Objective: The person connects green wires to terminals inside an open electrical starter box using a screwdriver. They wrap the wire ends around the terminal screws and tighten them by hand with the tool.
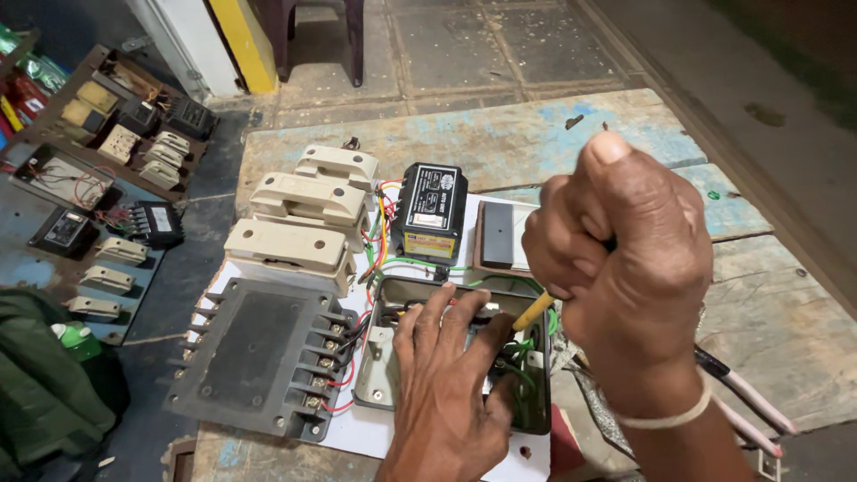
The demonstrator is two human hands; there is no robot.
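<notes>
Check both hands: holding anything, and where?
Right hand grips a screwdriver by its handle, hidden in the fist. Left hand holds nothing; it rests on the open box.

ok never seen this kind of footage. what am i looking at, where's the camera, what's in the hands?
One picture, from a camera worn on a person's head, looking down at their own bare hands over a worn wooden table. The right hand is closed around a yellow-handled screwdriver, tip down in an open metal box of green and red wires. The left hand rests flat on that box. Beside it on a white board: a dark grey terminal block, three cream fuse holders and a black relay unit.
</notes>
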